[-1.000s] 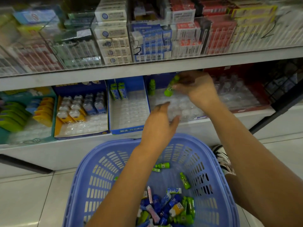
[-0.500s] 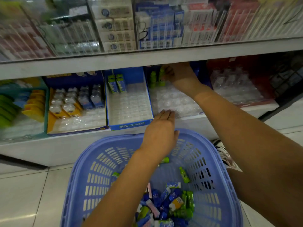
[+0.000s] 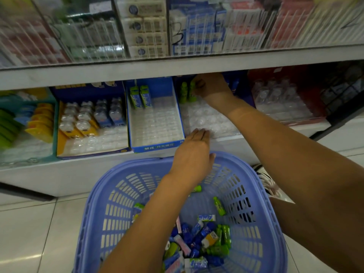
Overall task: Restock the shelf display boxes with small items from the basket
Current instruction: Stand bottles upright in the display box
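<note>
Touches a green bottle with the curled fingers of the right hand, far back under the upper shelf. Cannot tell if that is a real pinch or only a touch. Upright in the back row of the clear tray, that bottle, right next to a second green bottle on its left.

Lays the left hand flat, with fingers straight and pressed together and the tips on the front edge of the same tray. Grips nothing. Hangs over the far rim of the purple-blue basket.

Down in the basket, a pile of small items: green ones, blue ones, a pink one and little boxes. A bit apart from the pile, nearer the right wall of the basket, a lone bottle, green too, lying down.

Just left of the tray, a blue box with two green and blue packs upright at the back. Further left, a yellow and blue box with rows of clear little bottles. Right of the tray, a red box with more clear bottles. Up on the upper shelf, blurry packs behind a wire front. Under the basket, a pale tiled floor.
</note>
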The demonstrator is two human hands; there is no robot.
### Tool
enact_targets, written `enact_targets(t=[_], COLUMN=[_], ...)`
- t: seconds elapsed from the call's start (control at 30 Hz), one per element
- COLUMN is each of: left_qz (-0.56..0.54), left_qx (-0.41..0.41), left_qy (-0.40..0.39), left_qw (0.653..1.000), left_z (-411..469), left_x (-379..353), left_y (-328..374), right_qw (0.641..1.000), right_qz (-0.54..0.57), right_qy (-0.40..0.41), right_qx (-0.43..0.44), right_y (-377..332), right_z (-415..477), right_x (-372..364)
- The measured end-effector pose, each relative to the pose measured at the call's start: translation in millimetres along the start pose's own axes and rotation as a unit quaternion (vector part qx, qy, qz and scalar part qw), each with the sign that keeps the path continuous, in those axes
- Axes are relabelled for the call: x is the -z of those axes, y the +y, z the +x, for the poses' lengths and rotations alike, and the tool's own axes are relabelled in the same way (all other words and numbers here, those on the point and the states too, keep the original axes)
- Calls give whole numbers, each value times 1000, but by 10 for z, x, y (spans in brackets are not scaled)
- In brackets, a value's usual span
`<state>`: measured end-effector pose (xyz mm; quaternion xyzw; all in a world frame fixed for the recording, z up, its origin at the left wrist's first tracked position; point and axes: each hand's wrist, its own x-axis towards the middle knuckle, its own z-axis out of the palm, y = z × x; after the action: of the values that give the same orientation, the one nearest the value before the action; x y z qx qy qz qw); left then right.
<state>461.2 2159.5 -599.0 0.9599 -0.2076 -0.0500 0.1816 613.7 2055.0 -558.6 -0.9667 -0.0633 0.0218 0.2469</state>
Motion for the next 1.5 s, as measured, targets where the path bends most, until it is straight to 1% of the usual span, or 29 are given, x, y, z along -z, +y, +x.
enact_targets(t=[0.07,0.1,0.17,0.2,0.23,0.27,0.3,0.33,0.37,0.4,0.47,0.5,0.57,0.63,0.7,0.73,0.87,0.93,0.97,1.03,1.1,1.17,1.23,1.33,1.4,1.5], left_qz=[-41,-79,-156,-179,-189,-187,-171,-145,-119,-98,-75,-68,-43,-4,6,7,17,11,9,7,-6,-47,-101,-147,-194,-246], left_qx=[-5,-12,-28,-24,-9,16,46,68,75,66,36,27,19,13,11,11,9,3,0,-3,7,33,68,98,127,163], left_qy=[17,49,150,184,187,149,76,-18,-111,-195,-323,-370,-455,-514,-521,-520,-518,-510,-506,-500,-497,-486,-453,-388,-372,-358], left_qw=[999,996,976,966,964,971,981,987,984,974,943,926,889,858,853,854,855,860,862,866,868,872,883,904,899,886], left_z=[-54,-117,-268,-338,-403,-459,-510,-577,-669,-786,-1061,-1196,-1397,-1493,-1512,-1516,-1522,-1510,-1500,-1464,-1442,-1435,-1418,-1372,-1368,-1372], left_x=[38,51,14,-45,-136,-253,-394,-551,-711,-876,-1172,-1295,-1485,-1596,-1646,-1656,-1678,-1692,-1694,-1698,-1697,-1691,-1673,-1646,-1624,-1575], left_y=[40,56,52,23,-18,-68,-121,-165,-202,-233,-278,-299,-335,-370,-404,-415,-438,-428,-423,-429,-436,-453,-482,-547,-569,-559], right_qw=[999,999,996,994,994,996,999,998,991,976,924,898,849,799,777,775,803,805,800,775,761,752,748,763,766,753], right_qz=[-39,-52,-51,-38,-20,-1,16,25,15,-16,-92,-124,-184,-239,-257,-259,-253,-256,-265,-310,-325,-332,-331,-307,-274,-195], right_qy=[-7,5,68,100,107,81,28,-43,-128,-217,-371,-422,-492,-549,-571,-574,-539,-534,-538,-551,-561,-569,-574,-566,-576,-613], right_qx=[-7,-5,10,18,27,36,44,47,39,27,-1,-21,-58,-60,-55,-50,-26,-20,-11,0,-3,-14,-34,-60,-79,-137], right_y=[-26,-39,-55,-73,-100,-120,-140,-150,-148,-124,2,90,311,556,757,815,909,926,944,954,955,936,926,926,925,925], right_z=[-77,-154,-380,-533,-712,-910,-1110,-1316,-1513,-1677,-1923,-2015,-2183,-2346,-2478,-2525,-2574,-2586,-2600,-2637,-2671,-2692,-2693,-2694,-2701,-2697], right_x=[46,77,137,162,172,165,137,87,10,-110,-458,-669,-1108,-1473,-1706,-1772,-1904,-1946,-1966,-2004,-2050,-2080,-2088,-2071,-2060,-2010])
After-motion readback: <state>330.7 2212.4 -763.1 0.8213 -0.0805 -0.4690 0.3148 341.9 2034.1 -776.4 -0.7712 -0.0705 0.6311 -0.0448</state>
